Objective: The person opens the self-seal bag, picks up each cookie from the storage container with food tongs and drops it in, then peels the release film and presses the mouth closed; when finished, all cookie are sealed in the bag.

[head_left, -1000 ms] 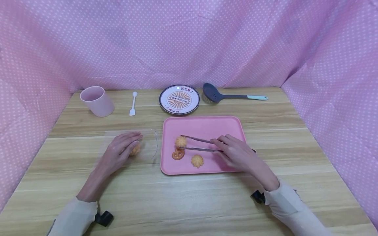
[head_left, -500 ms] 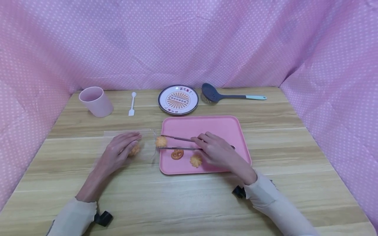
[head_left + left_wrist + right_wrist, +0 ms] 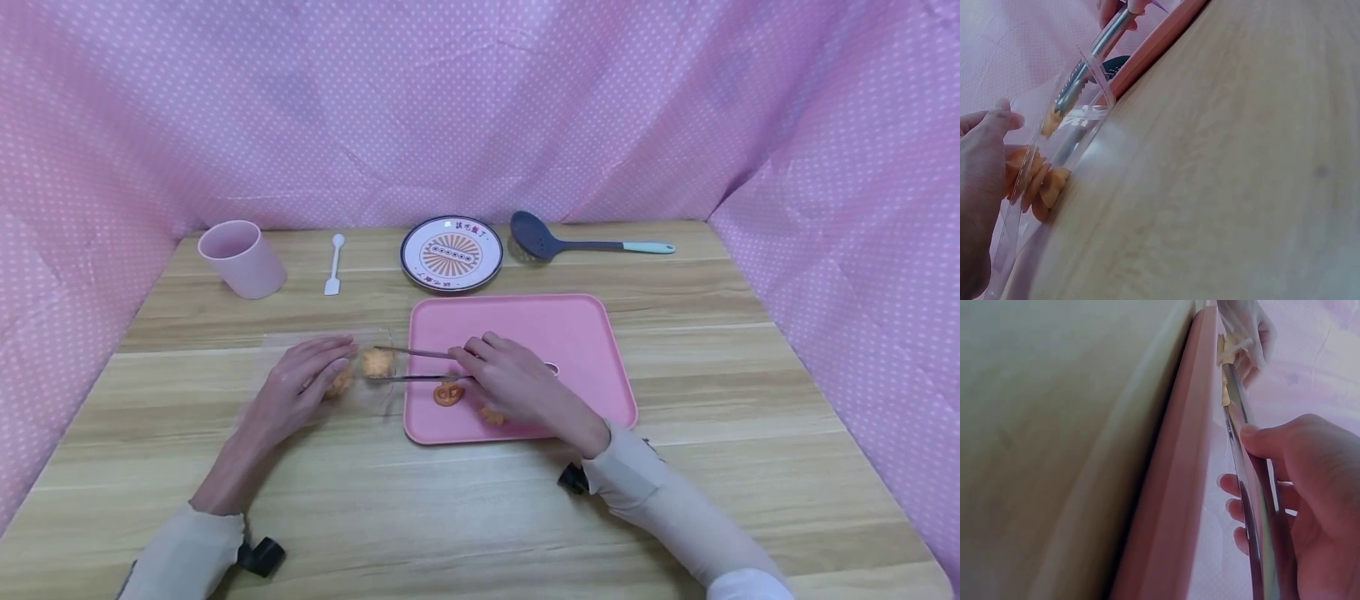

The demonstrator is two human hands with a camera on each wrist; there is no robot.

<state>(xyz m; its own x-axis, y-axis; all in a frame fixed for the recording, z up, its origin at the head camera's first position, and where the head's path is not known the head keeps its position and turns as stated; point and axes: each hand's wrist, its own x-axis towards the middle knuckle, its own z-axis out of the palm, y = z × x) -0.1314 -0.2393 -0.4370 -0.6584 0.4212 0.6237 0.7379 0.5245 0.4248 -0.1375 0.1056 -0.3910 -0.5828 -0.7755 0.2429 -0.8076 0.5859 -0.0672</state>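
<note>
My right hand (image 3: 517, 383) grips metal tongs (image 3: 422, 353), whose tips pinch a flower-shaped cookie (image 3: 377, 363) at the mouth of a clear plastic bag (image 3: 1094, 69). More cookies (image 3: 1050, 187) lie inside the bag; the left wrist view shows several pieces. Over the bag, my left hand (image 3: 296, 383) holds the film with fingers and thumb, keeping the mouth raised. On the pink tray (image 3: 525, 317) lie a pretzel-shaped cookie (image 3: 447, 394) and another flower cookie (image 3: 492, 415), partly hidden by my right hand.
Behind the tray stands a patterned plate (image 3: 450, 287) with a slotted skimmer (image 3: 536, 237) to its right. A small white spatula (image 3: 334, 265) and a pink cup (image 3: 243, 262) are at the back left. Polka-dot cloth (image 3: 480, 108) hangs behind the table.
My right hand has moved left with the tongs, carrying the flower cookie off the tray to the bag's mouth. My left hand has stayed in place on the bag.
</note>
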